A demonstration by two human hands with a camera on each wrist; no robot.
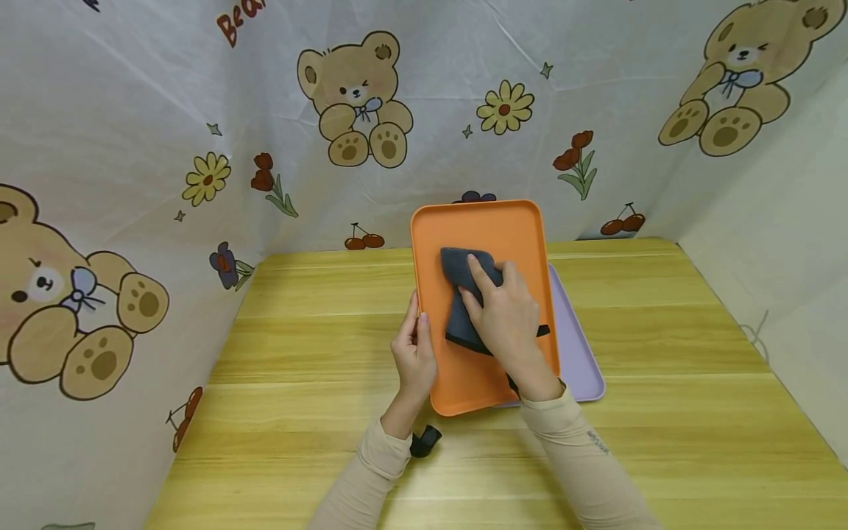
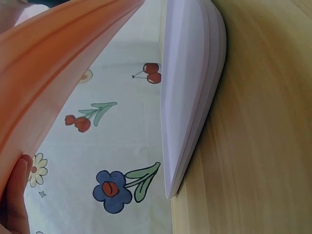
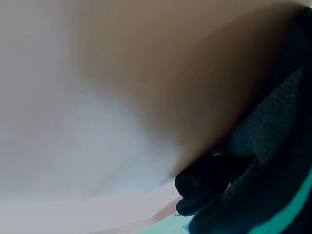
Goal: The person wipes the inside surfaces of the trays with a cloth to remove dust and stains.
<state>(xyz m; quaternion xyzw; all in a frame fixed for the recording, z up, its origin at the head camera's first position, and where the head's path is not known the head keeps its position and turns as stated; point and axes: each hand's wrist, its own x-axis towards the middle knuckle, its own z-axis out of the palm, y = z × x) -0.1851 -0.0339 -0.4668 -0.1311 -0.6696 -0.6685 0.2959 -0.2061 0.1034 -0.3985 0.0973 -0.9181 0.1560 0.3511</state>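
Orange tray (image 1: 503,224), head view: I am viewing it raised and tilted above the table (image 1: 318,353), its hollow side facing the camera, with a dark gray cloth (image 1: 467,316) lying against its floor.
Left hand (image 1: 416,361), head view: it is pinching the orange tray's left edge, the thumb resting in front of the rim.
Right hand (image 1: 506,313), head view: it is gripping the bunched cloth and pressing it against the tray floor; index finger and thumb are lying apart on top, the other fingers being partly hidden.
Lilac tray (image 1: 579,368), head view: it is lying on the table, partly covered by the orange tray.
Writing, head view: red-brown letters (image 1: 227,31) on the backdrop (image 1: 437,66) are reading "Bea", the top running out of frame; small print (image 1: 598,442) on the right sleeve (image 1: 583,467) is appearing too small for me to read.
Trays, left wrist view: the orange tray is slanting along the left side, a finger touching it; the lilac tray is resting on the table, apart from it.
Cloth, right wrist view: dark folds are filling the right side beside a large blurred surface; I am not making out the fingers here.
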